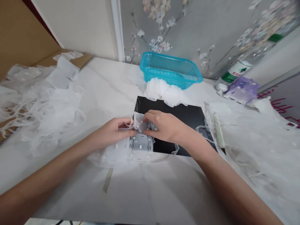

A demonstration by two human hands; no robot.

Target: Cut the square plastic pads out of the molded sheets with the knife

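Observation:
My left hand (112, 132) is closed, thumb and fingers pinching a translucent plastic piece (140, 122) with thin white cords at its left side. From the right, my right hand (164, 126) curls its fingers onto the same piece; its fingertips partly hide it. Just below lies another flat translucent piece (141, 144) with small slots and white dots, over the left edge of a black board (185, 112). More see-through sheets (114, 153) lie under and beside my left wrist. A row of overlapping white rounded pads (164, 90) rests along the board's far edge.
A blue plastic basket (172, 79) stands at the back by the wall. Tangled translucent pieces with cords (53, 103) are heaped at left, and another translucent heap (255, 140) at right. A water bottle (241, 67) and purple packet (243, 89) stand back right.

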